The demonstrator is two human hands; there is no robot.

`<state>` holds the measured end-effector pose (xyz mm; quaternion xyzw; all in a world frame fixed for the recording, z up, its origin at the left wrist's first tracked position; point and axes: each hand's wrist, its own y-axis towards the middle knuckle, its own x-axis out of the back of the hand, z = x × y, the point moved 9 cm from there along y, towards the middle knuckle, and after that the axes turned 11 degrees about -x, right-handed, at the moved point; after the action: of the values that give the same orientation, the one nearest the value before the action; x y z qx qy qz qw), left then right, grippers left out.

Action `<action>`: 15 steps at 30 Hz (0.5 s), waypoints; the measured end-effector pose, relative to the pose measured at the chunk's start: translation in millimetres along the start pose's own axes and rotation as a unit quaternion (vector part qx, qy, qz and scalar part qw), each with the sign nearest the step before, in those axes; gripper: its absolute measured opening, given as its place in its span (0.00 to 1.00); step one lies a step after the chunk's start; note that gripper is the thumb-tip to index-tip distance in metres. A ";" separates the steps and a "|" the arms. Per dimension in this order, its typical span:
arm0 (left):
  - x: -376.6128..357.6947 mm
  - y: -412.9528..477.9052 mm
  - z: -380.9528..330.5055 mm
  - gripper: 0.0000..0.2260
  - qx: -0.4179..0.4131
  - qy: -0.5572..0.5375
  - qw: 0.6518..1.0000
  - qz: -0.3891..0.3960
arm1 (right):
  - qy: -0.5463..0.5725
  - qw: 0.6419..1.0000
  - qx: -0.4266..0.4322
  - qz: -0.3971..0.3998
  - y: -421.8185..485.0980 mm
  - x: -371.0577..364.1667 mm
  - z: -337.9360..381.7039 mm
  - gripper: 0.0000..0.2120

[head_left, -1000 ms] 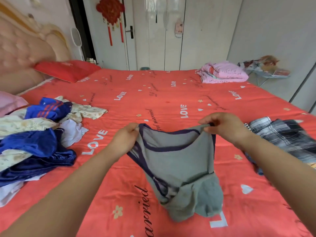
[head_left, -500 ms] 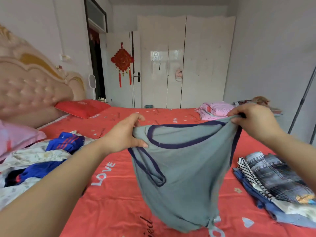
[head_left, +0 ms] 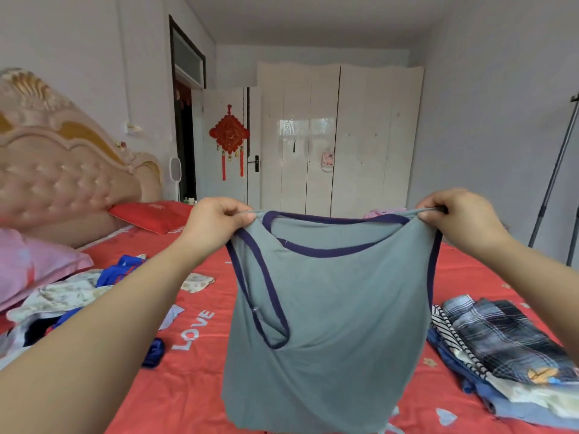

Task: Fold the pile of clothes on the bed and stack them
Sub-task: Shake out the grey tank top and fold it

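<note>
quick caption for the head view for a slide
Left hand and right hand hold a grey tank top by its shoulders over the red bed.

we count two hands, one left hand (head_left: 216,225) and one right hand (head_left: 463,219), and one grey vest (head_left: 329,308). we count one bed (head_left: 200,386), one padded headboard (head_left: 62,183), two pillows, one red pillow (head_left: 150,214) and one pink pillow (head_left: 34,264), one loose pile of clothes (head_left: 62,296), one folded stack (head_left: 501,349), one wardrobe (head_left: 341,136), one door (head_left: 225,98) and one red knot ornament (head_left: 229,136).

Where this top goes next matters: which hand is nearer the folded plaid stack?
Right. The right hand is up beside the stack; left hand is beyond the tank top.
</note>
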<state>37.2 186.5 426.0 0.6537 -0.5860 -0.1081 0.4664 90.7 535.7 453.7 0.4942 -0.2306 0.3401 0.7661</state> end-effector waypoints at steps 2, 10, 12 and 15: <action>6.9 -0.8 -2.8 0.03 0.040 -0.065 0.997 -0.027 | 0.054 0.998 -0.018 0.006 -2.6 6.3 2.4 0.05; 26.1 -13.2 -21.1 0.07 0.017 0.096 0.989 -0.107 | 0.235 0.968 -0.070 0.050 -16.4 7.9 9.4 0.07; 19.8 -22.1 -10.3 0.08 0.046 0.025 0.990 -0.127 | 0.254 0.963 -0.070 0.060 -19.2 5.3 15.0 0.09; 6.5 -34.8 11.5 0.11 0.114 -0.076 0.978 -0.158 | 0.273 0.957 -0.063 0.072 -22.3 1.3 23.9 0.11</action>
<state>54.3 171.0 396.8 0.7767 -0.5178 -0.1617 0.3202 107.9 507.9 450.9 0.3151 -0.0688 0.5010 0.8031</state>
